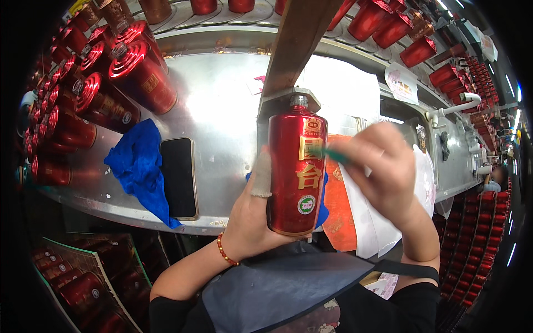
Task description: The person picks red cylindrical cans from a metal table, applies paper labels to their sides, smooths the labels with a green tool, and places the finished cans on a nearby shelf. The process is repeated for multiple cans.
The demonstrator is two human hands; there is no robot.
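My left hand (247,213) is closed round the left side and base of a glossy red bottle (286,194), which has gold lettering, a round white-and-green mark and a clear glass neck. A pale fabric finger cover (262,177) is on my left thumb. My right hand (386,169), partly smeared by motion, pinches a slim green piece (336,156) whose tip meets or nearly meets the upper gold lettering. Its exact kind is too blurred to tell. Behind the bottle, a bit of blue cloth shows at its lower right edge.
A blue cloth (139,164) and a dark phone (179,177) lie on the metal table (216,100). Several red bottles (145,83) crowd the left. A post (297,44) rises past the bottle. Orange (338,213) and white sheets (369,230) lie right. More bottles ride a conveyor (186,15) behind.
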